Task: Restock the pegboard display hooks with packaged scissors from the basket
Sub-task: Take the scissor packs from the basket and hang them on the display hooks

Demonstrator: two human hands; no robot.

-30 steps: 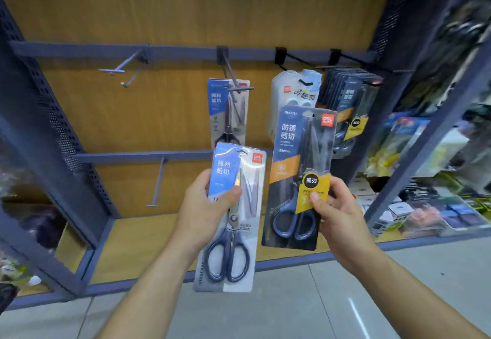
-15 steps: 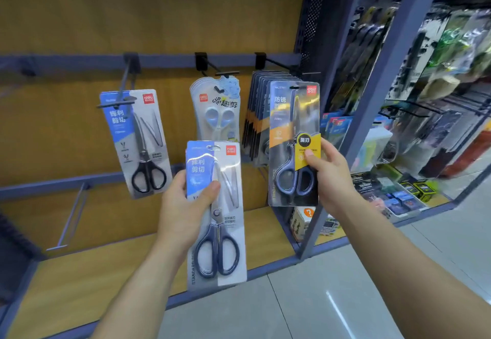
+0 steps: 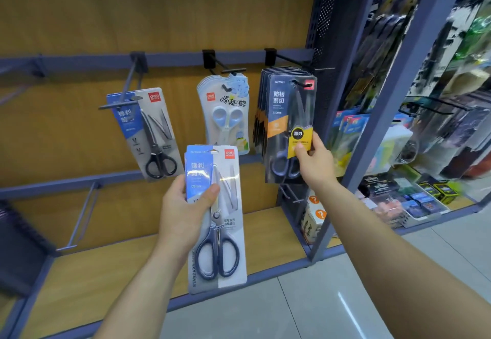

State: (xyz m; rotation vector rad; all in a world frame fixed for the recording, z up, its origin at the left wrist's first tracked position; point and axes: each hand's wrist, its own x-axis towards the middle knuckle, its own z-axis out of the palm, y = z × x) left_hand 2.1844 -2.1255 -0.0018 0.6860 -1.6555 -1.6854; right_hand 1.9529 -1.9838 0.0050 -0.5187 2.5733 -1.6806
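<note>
A blue-and-white scissors pack (image 3: 216,219), marked "deli", "170mm" and "STANDARD SERIES", is gripped upright in the left hand (image 3: 186,213), below the hooks. A dark pack (image 3: 291,131) marked "220mm" is pinched at its yellow tag by the right hand (image 3: 314,163), fronting a mostly hidden stack (image 3: 261,115) on the right hook (image 3: 287,60). A hanging pack (image 3: 144,134) marked "deli" and a pale pack (image 3: 225,115) marked "Clip joy" are seen leftward; the smaller print is blurred.

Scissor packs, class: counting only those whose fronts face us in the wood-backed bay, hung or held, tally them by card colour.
Blue-and-grey pack: 2
White pack: 1
Dark pack: 1
Total: 4
</note>
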